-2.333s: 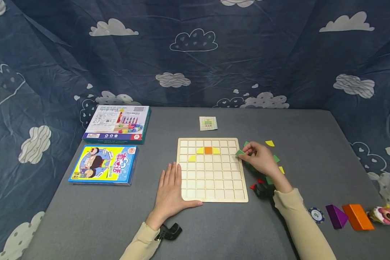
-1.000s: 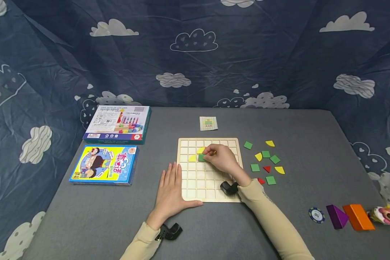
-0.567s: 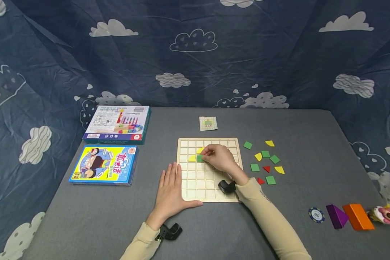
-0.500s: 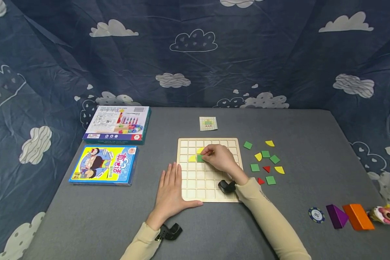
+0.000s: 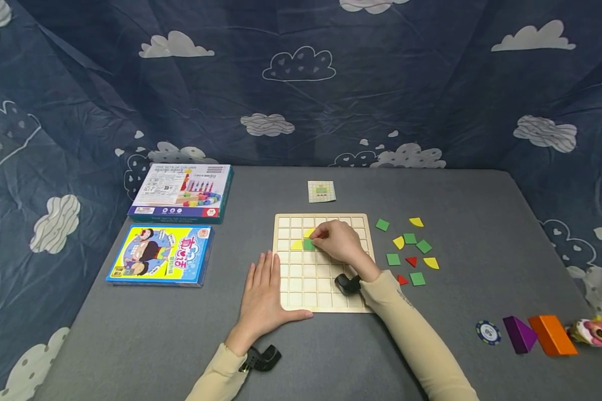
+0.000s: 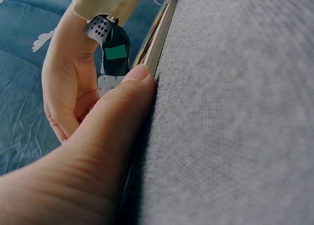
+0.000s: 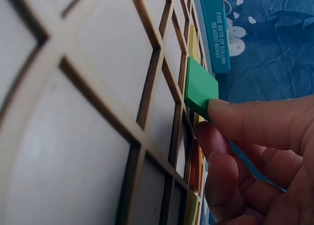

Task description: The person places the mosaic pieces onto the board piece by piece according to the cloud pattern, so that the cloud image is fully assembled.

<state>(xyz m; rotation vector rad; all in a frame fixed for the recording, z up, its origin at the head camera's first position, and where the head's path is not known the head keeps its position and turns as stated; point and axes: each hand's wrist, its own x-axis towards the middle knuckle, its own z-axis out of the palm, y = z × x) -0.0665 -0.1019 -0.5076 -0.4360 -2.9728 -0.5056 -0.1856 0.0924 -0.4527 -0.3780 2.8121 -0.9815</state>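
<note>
Over the gridded board (image 5: 316, 284), just right of a yellow piece (image 5: 297, 245), the right hand (image 5: 338, 242) pinches a green tile (image 5: 308, 244) — tilted, between thumb and finger. The left hand (image 5: 261, 292) lies with fingers straight and thumb spread wide — around the board's near-left corner.

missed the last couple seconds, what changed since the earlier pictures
The right hand carried a green square leftward from the board's right edge to beside the lower yellow piece; it still pinches it. The left hand and board stayed put.
</note>
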